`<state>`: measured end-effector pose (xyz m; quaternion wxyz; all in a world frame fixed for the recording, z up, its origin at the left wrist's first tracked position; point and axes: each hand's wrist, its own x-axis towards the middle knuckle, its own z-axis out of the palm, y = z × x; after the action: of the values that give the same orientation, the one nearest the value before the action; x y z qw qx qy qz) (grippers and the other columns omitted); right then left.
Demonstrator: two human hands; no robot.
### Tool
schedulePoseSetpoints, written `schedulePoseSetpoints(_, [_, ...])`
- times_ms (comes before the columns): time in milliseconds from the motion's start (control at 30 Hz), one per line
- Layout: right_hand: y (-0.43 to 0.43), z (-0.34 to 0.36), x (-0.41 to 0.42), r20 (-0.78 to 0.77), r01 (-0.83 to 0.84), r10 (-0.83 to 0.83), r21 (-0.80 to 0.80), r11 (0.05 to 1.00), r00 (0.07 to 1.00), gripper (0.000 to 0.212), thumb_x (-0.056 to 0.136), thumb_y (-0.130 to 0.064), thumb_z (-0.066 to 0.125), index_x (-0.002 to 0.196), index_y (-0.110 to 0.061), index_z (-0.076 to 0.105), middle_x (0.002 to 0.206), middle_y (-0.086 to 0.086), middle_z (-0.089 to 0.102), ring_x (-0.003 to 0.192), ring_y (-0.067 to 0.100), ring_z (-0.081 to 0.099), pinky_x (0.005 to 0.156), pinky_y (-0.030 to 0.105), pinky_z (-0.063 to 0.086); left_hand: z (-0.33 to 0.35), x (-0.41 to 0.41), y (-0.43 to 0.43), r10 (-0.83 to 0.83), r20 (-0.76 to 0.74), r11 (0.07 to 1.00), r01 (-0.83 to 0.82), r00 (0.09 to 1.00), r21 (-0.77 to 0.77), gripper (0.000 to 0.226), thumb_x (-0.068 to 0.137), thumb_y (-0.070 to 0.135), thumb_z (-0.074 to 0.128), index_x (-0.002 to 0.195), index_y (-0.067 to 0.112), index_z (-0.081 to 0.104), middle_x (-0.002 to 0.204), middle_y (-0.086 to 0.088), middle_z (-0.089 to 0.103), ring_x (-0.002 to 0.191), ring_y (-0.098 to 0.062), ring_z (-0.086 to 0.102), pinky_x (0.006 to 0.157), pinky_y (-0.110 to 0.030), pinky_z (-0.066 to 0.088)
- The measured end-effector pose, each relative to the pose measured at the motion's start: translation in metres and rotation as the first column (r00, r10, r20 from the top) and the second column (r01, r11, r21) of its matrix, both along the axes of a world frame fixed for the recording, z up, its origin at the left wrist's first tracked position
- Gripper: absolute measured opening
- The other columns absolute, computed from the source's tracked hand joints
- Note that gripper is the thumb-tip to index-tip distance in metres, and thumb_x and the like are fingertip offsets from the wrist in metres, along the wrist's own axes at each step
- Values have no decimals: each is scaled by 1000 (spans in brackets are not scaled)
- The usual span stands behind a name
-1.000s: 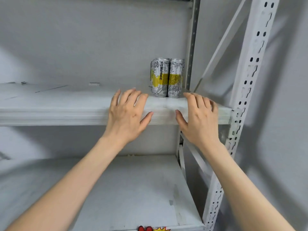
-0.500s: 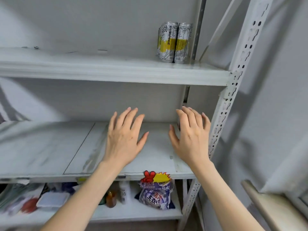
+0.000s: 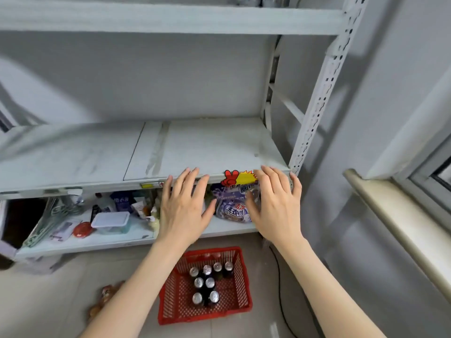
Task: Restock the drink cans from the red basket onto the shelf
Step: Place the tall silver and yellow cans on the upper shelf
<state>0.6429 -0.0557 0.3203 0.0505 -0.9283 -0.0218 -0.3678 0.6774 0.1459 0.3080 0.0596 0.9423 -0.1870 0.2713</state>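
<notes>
A red basket (image 3: 175,298) stands on the floor below me, with several drink cans (image 3: 207,281) upright inside it, silver tops showing. My left hand (image 3: 181,211) and my right hand (image 3: 275,206) hover side by side, fingers spread and holding nothing, in front of the edge of the middle shelf (image 3: 207,147) of a white metal rack. Both hands are well above the basket. The two cans placed earlier on the upper shelf (image 3: 170,20) are out of view.
The lowest shelf holds a purple detergent bag (image 3: 234,211), a clear lidded box (image 3: 111,222), bottles and packets. The rack's perforated upright (image 3: 319,93) stands at the right, a window ledge (image 3: 395,215) beyond it. A cable (image 3: 280,301) and a brown toy (image 3: 105,298) lie on the floor.
My view has tilted down from the upper shelf to the floor, bringing the red basket into sight. Both hands have dropped from the upper shelf's edge to the middle shelf's edge, still open.
</notes>
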Motion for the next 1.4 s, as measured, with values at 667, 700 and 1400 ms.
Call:
schedulePoseSetpoints(667, [104,-175,-147,-461,-7,45,84,996,886,53,83,-39,50,128,-12,57,135,6,58,128,26,51,107,49,25,-164,-153,102,80,-346,997,-68,935,45,53,86,44,47,127,11,59,135,-14,57,125,-33,52,99,-51,44])
schedulePoseSetpoints(700, [106,-181,-150,-486,-5,46,86,996,873,55,83,-40,48,129,-12,57,135,6,58,128,25,50,107,49,25,-172,-155,105,83,-353,996,-68,932,55,51,86,43,53,126,11,59,135,-14,57,125,-34,52,99,-51,43])
schedulePoseSetpoints(1400, [103,-383,-52,-708,27,103,171,985,699,53,84,-40,55,129,-10,55,135,7,57,127,27,50,104,48,33,-365,-49,101,41,-593,996,14,804,88,53,84,36,65,130,11,56,133,-12,57,124,-32,51,101,-47,44])
